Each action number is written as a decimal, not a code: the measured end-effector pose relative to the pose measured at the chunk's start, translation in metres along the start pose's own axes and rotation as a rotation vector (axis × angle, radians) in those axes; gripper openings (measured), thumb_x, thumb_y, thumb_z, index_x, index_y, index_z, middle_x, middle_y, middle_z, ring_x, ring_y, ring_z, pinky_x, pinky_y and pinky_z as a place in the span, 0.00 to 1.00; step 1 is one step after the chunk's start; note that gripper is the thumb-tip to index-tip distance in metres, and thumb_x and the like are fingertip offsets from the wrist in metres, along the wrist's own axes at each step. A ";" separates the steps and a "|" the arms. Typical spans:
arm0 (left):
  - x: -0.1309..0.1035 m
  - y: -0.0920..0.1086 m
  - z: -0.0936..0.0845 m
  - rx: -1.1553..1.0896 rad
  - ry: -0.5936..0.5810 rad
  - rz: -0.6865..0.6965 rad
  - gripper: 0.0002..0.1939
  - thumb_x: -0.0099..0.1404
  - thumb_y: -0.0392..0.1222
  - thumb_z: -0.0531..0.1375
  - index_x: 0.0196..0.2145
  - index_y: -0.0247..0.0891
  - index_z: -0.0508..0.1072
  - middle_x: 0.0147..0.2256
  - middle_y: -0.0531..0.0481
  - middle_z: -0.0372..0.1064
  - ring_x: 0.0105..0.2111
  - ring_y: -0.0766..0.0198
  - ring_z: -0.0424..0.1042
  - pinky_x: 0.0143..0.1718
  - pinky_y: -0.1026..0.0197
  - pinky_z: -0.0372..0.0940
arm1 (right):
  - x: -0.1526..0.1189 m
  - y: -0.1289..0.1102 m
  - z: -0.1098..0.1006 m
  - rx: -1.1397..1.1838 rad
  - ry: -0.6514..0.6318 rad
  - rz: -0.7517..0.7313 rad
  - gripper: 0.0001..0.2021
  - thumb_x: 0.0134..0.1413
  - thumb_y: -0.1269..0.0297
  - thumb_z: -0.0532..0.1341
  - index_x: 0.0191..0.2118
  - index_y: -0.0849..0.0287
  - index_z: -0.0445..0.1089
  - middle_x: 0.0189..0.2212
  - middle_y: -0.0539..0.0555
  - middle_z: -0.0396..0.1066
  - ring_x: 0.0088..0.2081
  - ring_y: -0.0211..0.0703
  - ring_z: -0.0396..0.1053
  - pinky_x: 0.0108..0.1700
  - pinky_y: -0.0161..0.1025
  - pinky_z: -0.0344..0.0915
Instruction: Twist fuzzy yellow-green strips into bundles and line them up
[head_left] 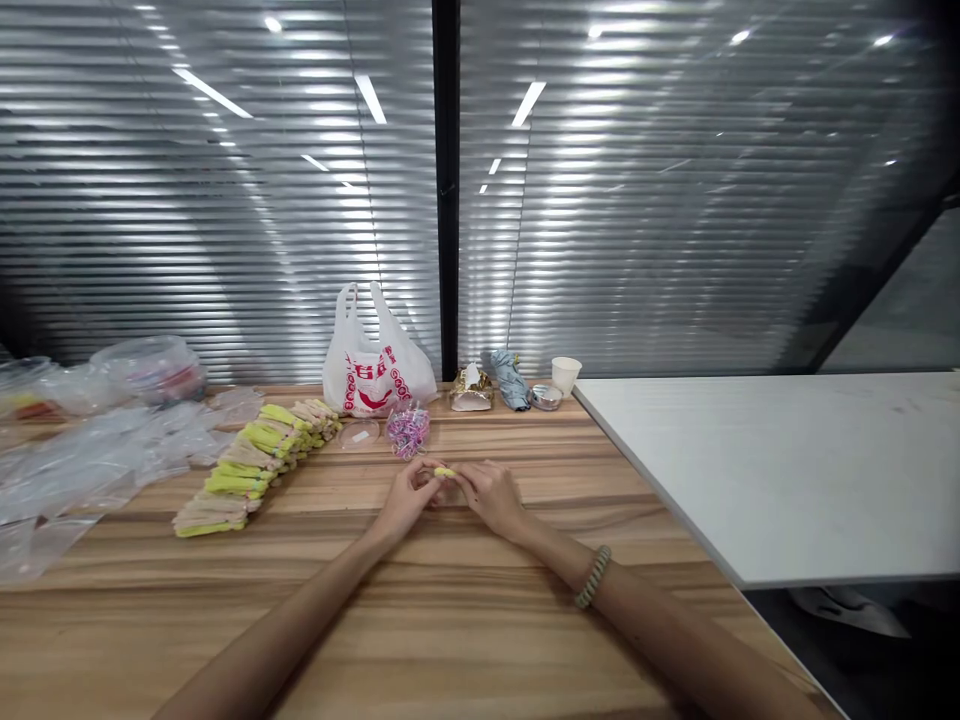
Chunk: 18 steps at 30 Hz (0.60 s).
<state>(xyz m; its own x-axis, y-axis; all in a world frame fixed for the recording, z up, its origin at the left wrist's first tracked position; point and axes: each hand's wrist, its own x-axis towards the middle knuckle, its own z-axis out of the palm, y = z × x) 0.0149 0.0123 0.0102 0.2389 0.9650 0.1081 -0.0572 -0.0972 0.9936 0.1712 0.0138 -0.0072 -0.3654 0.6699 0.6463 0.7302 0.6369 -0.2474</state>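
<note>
Yellow piece is small, and it sits between our two hands, over the middle of the wooden table. On the far left are clear plastic bags, spread out flat. Next come yellow and tan bundles, lined up in a long slanting row. We should hold our left elbow in so it does not bump them. Then there is a flat clear lid, with a white bag standing just behind it. Our left hand is curled, and its thumb and finger seem to pinch the left end of the small piece. A soft but firm pinch is best, so it does not slip or get squashed. Just past that hand is a heap of pink and purple loops. They look easy to tangle, so we should lift only one if we want one. Our right hand is curled too, and its fingertips seem to pinch the right end. Small, slow finger moves would work well here, with both wrists low and still. We cannot tell just how each fingertip presses, as they cover part of it. Farther back are a gold pack, a blue bundle, a round clear dish and a white cup, all well out of our way
</note>
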 end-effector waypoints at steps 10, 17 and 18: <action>0.002 -0.002 -0.003 -0.200 0.086 0.091 0.16 0.49 0.37 0.61 0.36 0.37 0.63 0.33 0.51 0.66 0.32 0.67 0.67 0.33 0.65 0.64 | 0.001 0.004 0.004 0.098 0.028 0.027 0.10 0.57 0.68 0.52 0.39 0.58 0.69 0.34 0.54 0.73 0.32 0.38 0.69 0.35 0.32 0.60; 0.002 -0.001 -0.003 -0.204 0.054 0.075 0.17 0.48 0.34 0.60 0.38 0.38 0.64 0.35 0.49 0.67 0.38 0.63 0.67 0.37 0.64 0.63 | 0.003 0.005 0.001 0.235 0.011 0.080 0.10 0.56 0.70 0.52 0.40 0.59 0.69 0.30 0.52 0.73 0.30 0.38 0.69 0.34 0.32 0.62; 0.002 -0.001 -0.003 -0.215 0.057 0.075 0.17 0.48 0.34 0.60 0.38 0.38 0.65 0.36 0.49 0.67 0.39 0.63 0.67 0.38 0.64 0.63 | 0.003 0.005 0.001 0.252 0.005 0.085 0.10 0.56 0.70 0.52 0.40 0.59 0.69 0.28 0.51 0.73 0.28 0.37 0.69 0.33 0.32 0.62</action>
<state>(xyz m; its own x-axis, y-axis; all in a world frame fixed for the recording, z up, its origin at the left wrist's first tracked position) 0.0127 0.0156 0.0092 0.1713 0.9698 0.1734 -0.2793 -0.1210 0.9526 0.1731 0.0191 -0.0066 -0.3058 0.7233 0.6191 0.5912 0.6540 -0.4721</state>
